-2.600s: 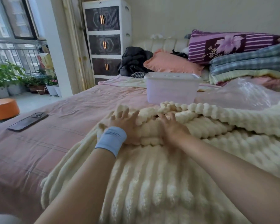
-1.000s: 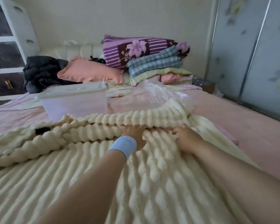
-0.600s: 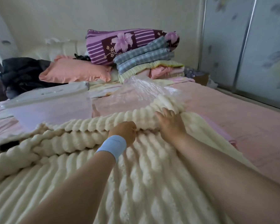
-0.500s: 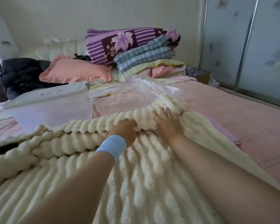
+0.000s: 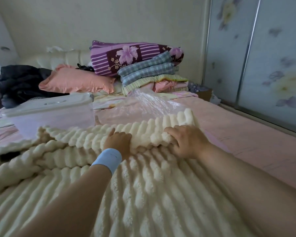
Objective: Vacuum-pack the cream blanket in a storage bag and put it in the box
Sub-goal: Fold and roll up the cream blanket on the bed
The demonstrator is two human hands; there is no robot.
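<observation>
The blanket [image 5: 143, 194] lies spread over the near part of the bed [image 5: 246, 134]; its far edge is turned back into a thick, ribbed roll running left to right, just this side of the box [image 5: 55, 117] and the bag [image 5: 150, 103]. The left hand [image 5: 118, 142], above a blue wristband [image 5: 108, 159], digs into the roll; its fingers curl under the fold and grip it, tips hidden in the pile. The right hand [image 5: 186, 142] rests on the roll near its right end; its fingers are spread wide and fairly straight, pressing down.

The blanket looks plush, soft and bulky; probably light for its size, but floppy, so it will likely sag and spring open wherever it is not held; the pile should give a sure grip. It is best taken at the roll itself, hands set apart along it, palms bearing down to squeeze air out. The bag looks thin and slick; its mouth will need holding open; the box has its lid on.
</observation>
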